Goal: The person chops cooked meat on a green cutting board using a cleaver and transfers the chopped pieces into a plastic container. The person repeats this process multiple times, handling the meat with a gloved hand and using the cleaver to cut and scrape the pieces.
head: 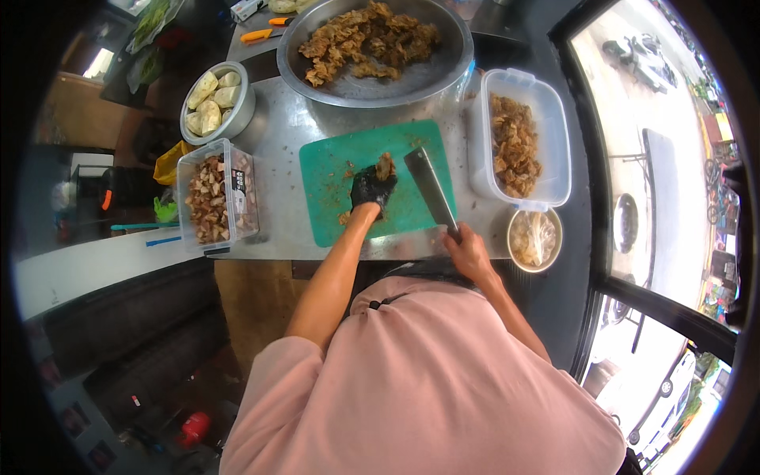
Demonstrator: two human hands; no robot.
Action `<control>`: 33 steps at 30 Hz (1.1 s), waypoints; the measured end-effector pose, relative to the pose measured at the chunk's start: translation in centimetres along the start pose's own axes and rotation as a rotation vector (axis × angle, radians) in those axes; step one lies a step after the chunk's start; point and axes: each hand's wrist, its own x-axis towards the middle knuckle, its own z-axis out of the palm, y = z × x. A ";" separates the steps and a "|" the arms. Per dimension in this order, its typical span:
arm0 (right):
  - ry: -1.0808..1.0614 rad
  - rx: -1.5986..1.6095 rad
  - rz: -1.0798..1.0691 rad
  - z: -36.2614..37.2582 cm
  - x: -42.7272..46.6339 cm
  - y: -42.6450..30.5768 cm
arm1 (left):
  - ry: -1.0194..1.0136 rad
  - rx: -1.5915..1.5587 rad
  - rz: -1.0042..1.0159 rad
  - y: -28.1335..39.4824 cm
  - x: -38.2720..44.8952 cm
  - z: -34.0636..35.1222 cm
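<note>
My left hand (pixel 373 189), in a black glove, grips a piece of browned cooked food (pixel 385 167) over the green cutting board (pixel 323 151). Crumbs and small scraps lie on the board around it. In my bare right hand (pixel 467 250) is the handle of a cleaver (pixel 432 193), whose broad blade slants up and left over the right part of the board. Beyond the board, a large metal basin (pixel 374 92) holds many browned pieces. A clear plastic tub (pixel 563 148) with similar pieces stands on the right.
On the left, a clear plastic box (pixel 243 222) holds chopped pieces, with a round tub (pixel 244 113) of peeled pale vegetables behind it. A bowl (pixel 534 268) containing a plastic bag sits at near right. Orange-handled knives (pixel 256 36) lie at the back left. A window (pixel 629 172) borders the right side.
</note>
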 end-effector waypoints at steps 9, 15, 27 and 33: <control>-0.093 -0.005 -0.025 1.4 1.5 -0.6 | 0.132 0.056 0.096 -0.5 -4.7 0.8; -0.110 -0.025 0.009 2.5 1.9 0.8 | -0.210 -1.217 -0.389 -0.2 -5.9 0.1; -0.096 -0.239 -0.218 3.4 5.1 1.3 | -0.085 -1.714 -0.696 -7.0 -2.8 0.1; -0.154 -0.360 -0.327 6.0 9.8 1.8 | -0.421 0.074 0.131 -7.9 -3.5 -2.1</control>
